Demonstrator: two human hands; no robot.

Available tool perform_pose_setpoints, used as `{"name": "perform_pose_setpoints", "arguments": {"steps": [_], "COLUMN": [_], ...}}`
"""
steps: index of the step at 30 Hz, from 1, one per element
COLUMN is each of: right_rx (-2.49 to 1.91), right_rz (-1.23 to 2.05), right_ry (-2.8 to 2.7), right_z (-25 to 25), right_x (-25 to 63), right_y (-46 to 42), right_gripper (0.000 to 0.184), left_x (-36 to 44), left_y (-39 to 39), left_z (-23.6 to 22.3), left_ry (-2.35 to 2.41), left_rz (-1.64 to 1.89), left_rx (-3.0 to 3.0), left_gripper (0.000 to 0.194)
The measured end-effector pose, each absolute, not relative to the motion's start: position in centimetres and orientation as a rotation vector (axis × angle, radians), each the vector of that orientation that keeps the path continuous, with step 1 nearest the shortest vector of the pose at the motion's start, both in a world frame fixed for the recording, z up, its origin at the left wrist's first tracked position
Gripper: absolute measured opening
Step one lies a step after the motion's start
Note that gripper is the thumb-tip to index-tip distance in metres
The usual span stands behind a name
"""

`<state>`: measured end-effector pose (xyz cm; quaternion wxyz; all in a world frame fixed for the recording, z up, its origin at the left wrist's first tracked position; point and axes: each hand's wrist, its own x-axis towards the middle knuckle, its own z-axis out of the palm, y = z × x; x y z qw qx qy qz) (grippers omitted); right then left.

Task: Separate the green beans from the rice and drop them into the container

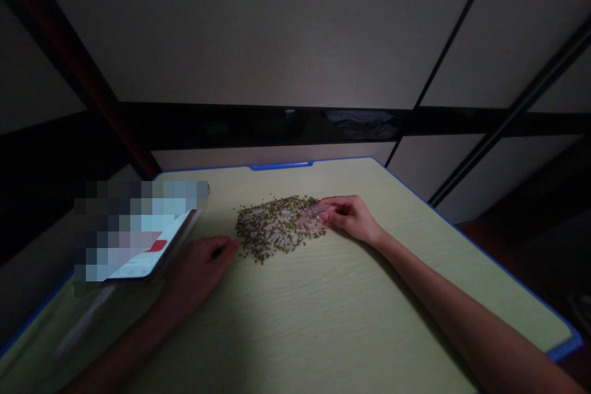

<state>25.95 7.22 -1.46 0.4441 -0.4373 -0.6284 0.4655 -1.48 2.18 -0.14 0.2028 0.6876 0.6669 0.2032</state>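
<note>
A flat heap of small green and whitish grains lies on the pale green table. My right hand rests at the heap's right edge, fingers drawn together and pinched on a thin, pale see-through thing that I cannot name. My left hand lies on the table at the heap's left edge, fingers loosely stretched toward the grains, fingertips almost touching them and holding nothing.
A lit phone lies propped at the left, just behind my left hand. The table has a blue rim and stands against a grey wall with dark bars. The room is dim.
</note>
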Motion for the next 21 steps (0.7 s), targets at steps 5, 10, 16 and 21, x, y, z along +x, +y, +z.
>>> {"name": "perform_pose_setpoints", "arguments": {"steps": [5,10,16,21], "right_rx": [-1.043,-0.984,-0.975,-0.958], "right_rz": [1.273,1.358,1.351,1.378], "right_ry": [-1.515,-1.551,-1.644,-1.652], "right_z": [-1.3,-1.4,-1.4,-1.2], "right_x": [25.0,24.0,23.0,22.3], "right_y": [6.7,6.1,5.5,5.0], "right_gripper": [0.029,0.027,0.028,0.028], "left_x": [-1.6,-1.7,-1.7,-1.7], "left_y": [2.2,2.2,2.3,2.2], "left_z": [-0.2,-0.3,-0.5,-0.4], "left_ry": [1.870,1.874,1.877,1.875], "left_rz": [0.553,0.565,0.572,0.590], "left_rx": [1.941,1.931,1.955,1.951], "left_gripper": [0.038,0.039,0.040,0.038]}}
